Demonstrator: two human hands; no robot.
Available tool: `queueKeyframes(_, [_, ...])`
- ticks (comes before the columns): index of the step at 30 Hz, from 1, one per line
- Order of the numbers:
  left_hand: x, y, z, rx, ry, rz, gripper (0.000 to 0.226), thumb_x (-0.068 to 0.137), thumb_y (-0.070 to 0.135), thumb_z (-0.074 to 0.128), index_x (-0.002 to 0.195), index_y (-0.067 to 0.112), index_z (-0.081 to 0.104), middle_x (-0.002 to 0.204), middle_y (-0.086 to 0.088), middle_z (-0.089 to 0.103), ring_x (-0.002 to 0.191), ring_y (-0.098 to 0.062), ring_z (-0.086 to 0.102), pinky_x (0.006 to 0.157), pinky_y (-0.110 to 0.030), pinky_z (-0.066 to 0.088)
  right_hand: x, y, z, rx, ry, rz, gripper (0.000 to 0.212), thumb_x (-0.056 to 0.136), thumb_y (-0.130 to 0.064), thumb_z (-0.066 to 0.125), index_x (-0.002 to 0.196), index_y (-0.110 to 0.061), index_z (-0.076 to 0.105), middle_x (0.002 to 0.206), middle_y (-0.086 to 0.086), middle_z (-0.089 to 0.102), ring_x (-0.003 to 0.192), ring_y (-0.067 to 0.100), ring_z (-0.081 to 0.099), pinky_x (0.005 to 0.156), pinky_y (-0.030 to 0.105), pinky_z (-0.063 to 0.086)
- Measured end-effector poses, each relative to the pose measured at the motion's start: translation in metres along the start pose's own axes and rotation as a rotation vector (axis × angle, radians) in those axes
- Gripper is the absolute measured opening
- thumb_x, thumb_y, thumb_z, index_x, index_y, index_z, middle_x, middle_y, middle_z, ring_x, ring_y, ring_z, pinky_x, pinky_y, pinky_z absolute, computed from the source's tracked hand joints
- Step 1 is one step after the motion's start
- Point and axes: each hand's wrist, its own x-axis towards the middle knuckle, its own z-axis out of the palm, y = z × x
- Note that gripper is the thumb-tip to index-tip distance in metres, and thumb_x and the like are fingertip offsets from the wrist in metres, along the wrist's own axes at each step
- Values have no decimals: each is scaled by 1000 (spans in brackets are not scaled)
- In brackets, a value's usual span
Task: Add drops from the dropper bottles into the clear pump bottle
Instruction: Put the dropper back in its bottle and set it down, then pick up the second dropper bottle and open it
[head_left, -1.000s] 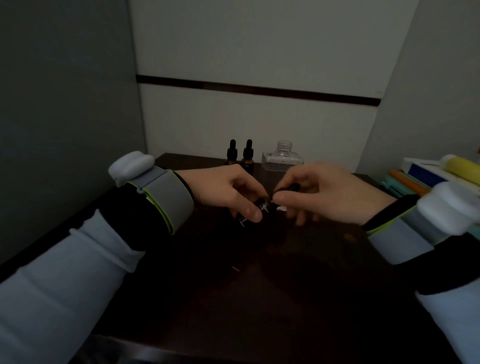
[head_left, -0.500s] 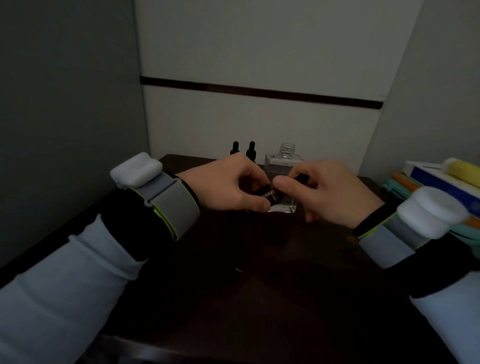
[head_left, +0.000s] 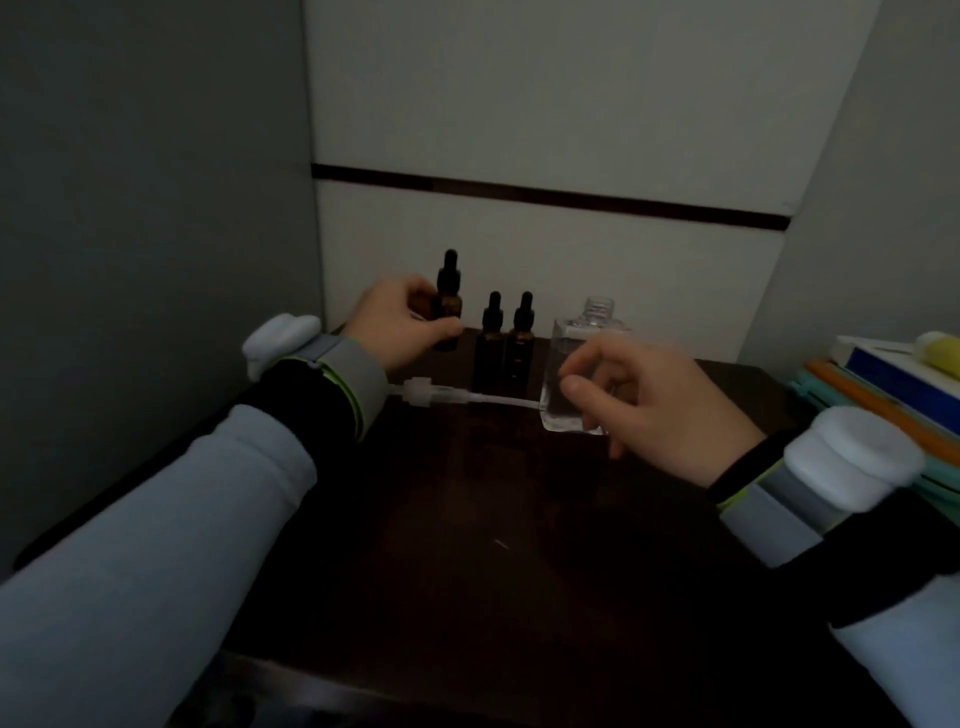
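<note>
Now the hands are apart; half a second ago both pinched one small dark bottle in front of the clear bottle. I record the left hand (head_left: 395, 327) at the back left of the dark wooden table (head_left: 467, 519). Its thumb and fingers are curled round a small amber glass dropper bottle with a black rubber cap (head_left: 449, 301). That bottle is upright and capped; I cannot tell whether its base rests on the table.

The right hand (head_left: 660, 410) hangs just in front of the clear square plastic pump bottle (head_left: 561, 353), fingers loosely curled and holding nothing. Whether it touches the bottle I cannot tell.

The pump bottle stands upright at the back, its threaded neck uncapped. Its contents cannot be made out.

Two more dark capped dropper bottles (head_left: 491, 343) stand side by side between the held bottle and the pump bottle. The white pump head with its long tube (head_left: 421, 391) lies flat on the table before them, its tube end reaching the pump bottle.
</note>
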Motion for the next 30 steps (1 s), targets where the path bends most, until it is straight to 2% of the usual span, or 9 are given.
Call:
queueKeyframes(3, [6, -17, 15, 123, -43, -56, 40, 77, 26, 76, 109, 7, 61, 108, -12, 66, 102, -26, 61, 93, -39, 49, -1, -1, 3, -10, -50, -2, 4, 90, -34, 54, 86, -35, 56, 67, -11, 66, 45, 8, 60, 48, 21, 45])
queueKeyframes(6, [7, -23, 20, 257, -89, -92, 47, 81, 33, 72, 119, 9, 57, 119, -12, 62, 111, -28, 57, 94, -37, 47, -1, -1, 5, 12, -72, 8, 6, 91, -32, 55, 86, -33, 57, 66, -12, 66, 45, 10, 61, 47, 22, 46])
queueKeyframes(10, [9, -20, 22, 296, -91, -76, 55, 79, 39, 72, 123, 11, 53, 122, -11, 61, 112, -28, 57, 96, -39, 46, 1, -1, 6, -1, -95, 6, 8, 92, -32, 54, 84, -33, 57, 65, -12, 66, 44, 9, 61, 47, 21, 44])
queueKeyframes(13, [8, -13, 22, 186, -4, -1, 77, 75, 48, 71, 138, 19, 38, 134, -7, 52, 122, -27, 50, 103, -46, 40, 0, -2, 5, -7, -110, -2, 8, 92, -32, 54, 85, -32, 58, 64, -11, 66, 44, 9, 61, 48, 21, 46])
queueKeyframes(15, [6, -3, 21, 206, 125, 139, 81, 75, 53, 66, 142, 23, 32, 141, -5, 44, 130, -26, 41, 107, -48, 33, -1, -3, 5, -8, -111, -10, 8, 92, -32, 54, 86, -31, 59, 64, -10, 66, 44, 10, 61, 48, 21, 47])
queueKeyframes(18, [5, 13, 28, 460, 196, 274, 71, 82, 54, 57, 143, 27, 33, 146, -2, 36, 136, -22, 29, 112, -45, 18, 0, -4, 6, 0, -124, -15, 7, 92, -30, 54, 87, -29, 59, 62, -7, 65, 45, 12, 61, 49, 22, 49])
queueKeyframes(22, [6, 22, 41, 744, 113, 348, 47, 93, 45, 46, 137, 28, 44, 144, 3, 43, 142, -17, 19, 113, -53, -3, -1, -5, 5, 3, -150, -14, 8, 92, -31, 53, 89, -29, 60, 64, -5, 65, 46, 12, 62, 50, 23, 51])
queueKeyframes(26, [7, 28, 38, 711, 127, 417, 29, 94, 32, 49, 121, 24, 58, 120, 2, 61, 129, -17, 38, 114, -52, -7, 0, -3, 7, 9, -162, -13, 8, 92, -33, 53, 87, -32, 59, 65, -6, 65, 46, 11, 62, 50, 25, 50])
queueKeyframes(30, [1, 38, 27, 590, 206, 484, 17, 92, 23, 54, 104, 21, 65, 101, 2, 67, 111, -19, 53, 115, -43, -2, 1, -3, 7, 9, -149, -20, 9, 92, -33, 54, 85, -31, 59, 63, -8, 65, 46, 12, 61, 50, 25, 51])
